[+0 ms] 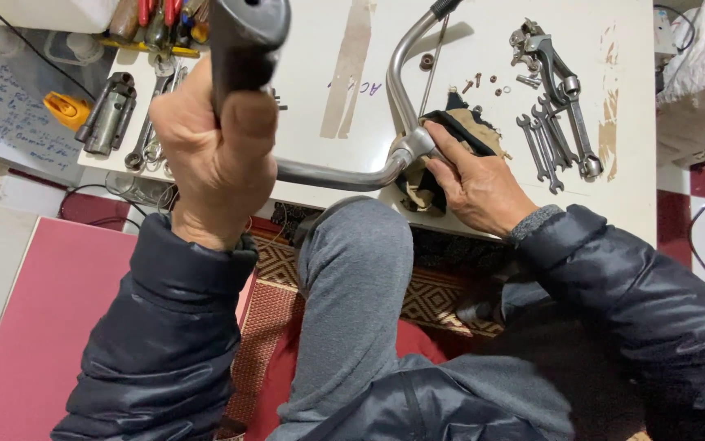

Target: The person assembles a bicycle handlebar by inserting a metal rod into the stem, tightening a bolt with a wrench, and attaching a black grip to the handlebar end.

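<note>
My left hand (pixel 213 159) is clenched around the dark grip (pixel 242 41) of a curved silver handlebar (pixel 397 82), held up close to the camera. The bar's metal tube bends down across a white table (pixel 311 82) to a clamp joint in the middle. There my right hand (pixel 479 184) presses a dark and tan rag (pixel 450 139) against the joint, thumb and fingers wrapped over the cloth. My grey-trousered knee sits just below the bar.
Several open-end wrenches (pixel 544 139) and a larger spanner (pixel 569 90) lie at the table's right. Small bolts and nuts (pixel 483 82) are scattered near them. Screwdrivers (pixel 156 16) stand at the back left, a metal hinge-like part (pixel 109 113) and a yellow object (pixel 65 109) at the left edge. A patterned rug covers the floor.
</note>
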